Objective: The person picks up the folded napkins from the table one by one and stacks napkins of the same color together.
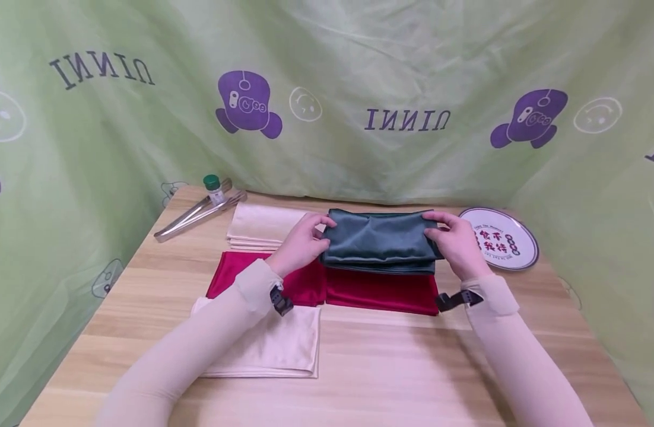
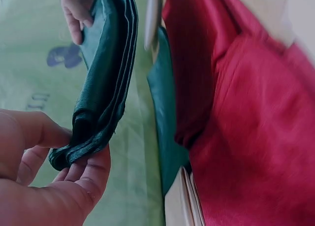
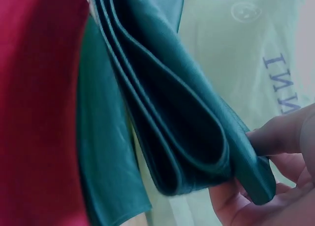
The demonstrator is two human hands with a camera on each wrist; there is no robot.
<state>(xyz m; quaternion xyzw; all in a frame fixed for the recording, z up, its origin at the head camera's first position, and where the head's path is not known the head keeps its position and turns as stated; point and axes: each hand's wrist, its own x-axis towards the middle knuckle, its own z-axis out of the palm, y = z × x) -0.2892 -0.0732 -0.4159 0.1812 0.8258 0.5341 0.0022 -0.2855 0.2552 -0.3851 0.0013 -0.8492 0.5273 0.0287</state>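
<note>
"Cloth (image 1: 380,237), dark green and folded: is it resting on the bench (image 1: 380,367)?"

"No, it's hanging raised above a second green cloth (image 3: 110,137). The left hand (image 1: 302,244) is pinching one end between thumb and fingers, the right hand (image 1: 459,242) the other."

"Why both ends?"

"Probably that paired grip is keeping the layers together; looser folds are gaping near the right hand, so one-ended support would likely be letting them droop."
</note>
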